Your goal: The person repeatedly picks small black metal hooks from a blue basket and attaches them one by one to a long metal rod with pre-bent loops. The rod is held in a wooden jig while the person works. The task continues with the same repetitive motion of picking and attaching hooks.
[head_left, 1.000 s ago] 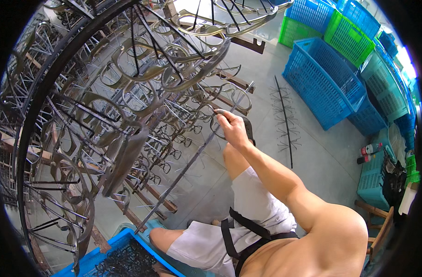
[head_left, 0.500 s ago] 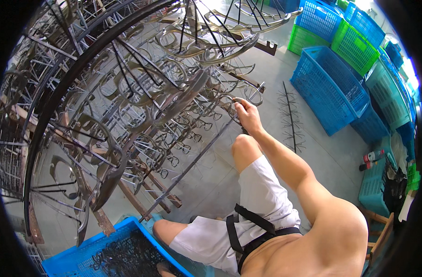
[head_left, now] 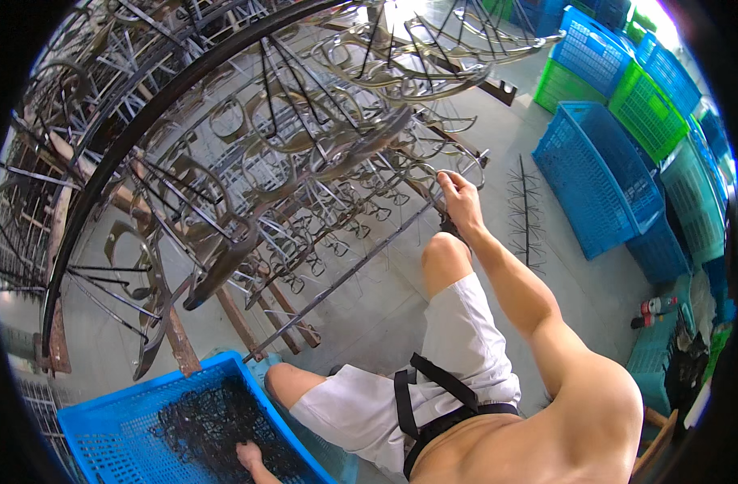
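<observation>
A tall rack carries rows of shiny metallic glasses frames (head_left: 248, 189) hung on thin prongs. At its right end, my right hand (head_left: 459, 198) is closed, thumb and fingers pinching a glasses frame (head_left: 421, 175) at the end of a row. The far side of that frame is partly lost among others. Low on the left, my left hand (head_left: 250, 456) reaches into a blue basket (head_left: 115, 407), its fingers bent against a tangled pile of thin black pieces (head_left: 216, 423). What those fingers hold, if anything, is too small to make out.
Dark curved bars (head_left: 103, 173) of the rack arch close over the left side. A long rod (head_left: 345, 282) slants down toward the basket. Right of my knee, a bare pronged rod (head_left: 525, 210) lies on the floor. Stacked blue and green crates (head_left: 599, 181) stand at the right.
My left hand has come into fuller view, moving up and inward over the black pile. My right hand stays at the rack's end. The whole view has shifted slightly.
</observation>
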The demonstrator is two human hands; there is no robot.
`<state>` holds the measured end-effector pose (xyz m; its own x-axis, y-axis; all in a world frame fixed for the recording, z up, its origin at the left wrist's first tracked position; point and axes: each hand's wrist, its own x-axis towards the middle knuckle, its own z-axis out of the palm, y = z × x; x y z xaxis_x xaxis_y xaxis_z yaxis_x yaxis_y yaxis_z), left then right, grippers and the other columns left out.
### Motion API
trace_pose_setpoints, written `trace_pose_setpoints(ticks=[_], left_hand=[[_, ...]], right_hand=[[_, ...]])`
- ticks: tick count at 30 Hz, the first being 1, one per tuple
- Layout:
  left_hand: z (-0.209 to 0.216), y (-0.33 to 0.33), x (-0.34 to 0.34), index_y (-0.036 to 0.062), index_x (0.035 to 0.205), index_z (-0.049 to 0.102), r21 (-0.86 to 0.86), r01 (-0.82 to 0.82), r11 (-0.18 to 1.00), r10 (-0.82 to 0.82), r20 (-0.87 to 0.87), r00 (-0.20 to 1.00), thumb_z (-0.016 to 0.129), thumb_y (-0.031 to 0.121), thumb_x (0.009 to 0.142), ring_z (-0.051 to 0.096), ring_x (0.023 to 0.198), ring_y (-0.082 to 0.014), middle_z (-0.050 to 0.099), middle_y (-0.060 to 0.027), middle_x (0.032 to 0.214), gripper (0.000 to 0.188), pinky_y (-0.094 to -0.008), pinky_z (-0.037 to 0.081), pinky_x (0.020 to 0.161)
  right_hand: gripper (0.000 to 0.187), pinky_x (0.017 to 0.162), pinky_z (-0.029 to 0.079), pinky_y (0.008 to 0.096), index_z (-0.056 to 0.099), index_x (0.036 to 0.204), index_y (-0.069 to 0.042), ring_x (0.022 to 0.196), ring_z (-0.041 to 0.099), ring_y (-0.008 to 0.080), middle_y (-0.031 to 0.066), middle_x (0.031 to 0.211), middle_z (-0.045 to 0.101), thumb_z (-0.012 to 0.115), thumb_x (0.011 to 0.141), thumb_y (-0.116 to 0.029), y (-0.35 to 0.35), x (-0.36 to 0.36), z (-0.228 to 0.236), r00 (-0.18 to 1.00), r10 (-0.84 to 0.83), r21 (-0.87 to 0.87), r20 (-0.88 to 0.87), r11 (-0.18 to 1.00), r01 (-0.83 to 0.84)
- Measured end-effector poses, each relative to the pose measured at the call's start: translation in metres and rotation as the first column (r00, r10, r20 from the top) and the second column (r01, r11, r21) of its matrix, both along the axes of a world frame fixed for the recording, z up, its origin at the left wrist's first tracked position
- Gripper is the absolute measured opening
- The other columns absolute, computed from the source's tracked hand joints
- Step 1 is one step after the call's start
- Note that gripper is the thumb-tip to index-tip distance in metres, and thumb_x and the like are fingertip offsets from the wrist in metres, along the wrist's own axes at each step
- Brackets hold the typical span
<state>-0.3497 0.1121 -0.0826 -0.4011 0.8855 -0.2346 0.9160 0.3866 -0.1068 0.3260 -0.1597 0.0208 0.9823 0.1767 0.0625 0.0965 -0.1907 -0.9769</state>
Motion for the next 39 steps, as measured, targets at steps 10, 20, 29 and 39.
trace_pose_setpoints(ticks=[10,20,29,39], left_hand=[[0.047,-0.010,0.019,0.0090,0.125,0.039,0.190,-0.399,0.897,0.010,0.894,0.448,0.046,0.018,0.094,0.051,0.075,-0.0182,0.049,-0.0080,0.096,0.033,-0.0323,0.045,0.060],[0.062,-0.025,0.053,0.0069,0.117,0.047,0.304,-0.474,0.826,-0.217,0.948,0.231,0.056,0.025,0.092,0.049,0.071,-0.0122,0.050,-0.0024,0.077,0.033,-0.0271,0.042,0.062],[0.158,-0.071,0.101,0.0040,0.101,0.053,0.455,-0.641,0.618,-0.495,0.859,0.133,0.060,0.026,0.088,0.048,0.056,-0.0103,0.051,-0.0024,0.063,0.026,-0.0241,0.036,0.050],[0.192,-0.115,0.144,0.0073,0.101,0.055,-0.058,-0.381,0.923,-0.267,0.617,-0.740,0.044,0.023,0.097,0.032,0.055,-0.0084,0.034,0.0035,0.062,0.019,-0.0232,0.027,0.047]], right_hand=[[0.029,0.054,0.043,0.0279,0.063,0.099,-0.005,0.056,0.049,0.0129,0.0068,0.062,0.057,0.064,0.086,-0.031,0.022,-0.023,-0.019,0.951,-0.119,-0.004,0.285,0.992,0.126],[0.030,0.051,0.042,0.0295,0.062,0.099,-0.004,0.051,0.051,0.0151,0.0099,0.059,0.056,0.062,0.087,-0.031,0.011,-0.013,-0.009,0.945,-0.105,-0.076,0.310,0.988,0.135],[0.026,0.061,0.047,0.0315,0.059,0.110,-0.005,0.075,0.056,0.0193,0.0123,0.100,0.061,0.058,0.088,-0.020,-0.001,0.021,-0.033,0.841,0.320,-0.474,0.436,0.876,-0.088],[0.044,0.086,0.043,0.0384,0.049,0.122,-0.003,0.102,0.050,0.0313,0.0165,0.109,0.050,0.063,0.082,-0.011,0.051,-0.259,0.069,0.417,0.837,-0.240,0.355,0.512,-0.825]])
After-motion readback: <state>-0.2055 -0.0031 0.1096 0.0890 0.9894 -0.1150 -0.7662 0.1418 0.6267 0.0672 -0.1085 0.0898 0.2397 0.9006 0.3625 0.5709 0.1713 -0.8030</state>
